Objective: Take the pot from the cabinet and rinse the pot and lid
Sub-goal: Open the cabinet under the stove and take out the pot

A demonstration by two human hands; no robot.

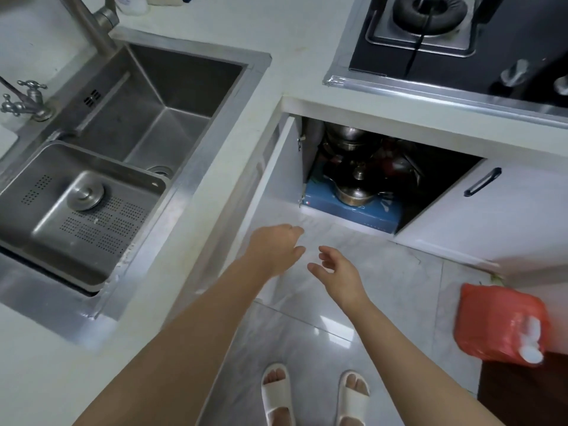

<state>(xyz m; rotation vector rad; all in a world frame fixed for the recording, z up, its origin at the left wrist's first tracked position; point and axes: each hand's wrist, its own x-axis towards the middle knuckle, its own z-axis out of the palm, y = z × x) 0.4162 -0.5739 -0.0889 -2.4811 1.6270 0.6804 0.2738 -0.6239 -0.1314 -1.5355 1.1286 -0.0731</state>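
Note:
A steel pot [354, 195] with its lid and round knob [358, 173] on top sits on a blue box [344, 212] inside the open cabinet [284, 179] under the counter. More dark and steel cookware is stacked behind it. My left hand [278, 249] and my right hand [336, 269] are stretched out side by side above the floor, a short way in front of the cabinet opening. Both hands are empty with fingers apart, and neither touches the pot. The steel sink [190, 167] with its tall faucet [92, 23] lies to the left.
A perforated steel drain tray [40, 222] holding a round plug sits in the sink's near half. A gas hob [461, 32] is at the back right. A red plastic bag [498, 321] lies on the floor at right. My feet in white slippers stand on grey tiles.

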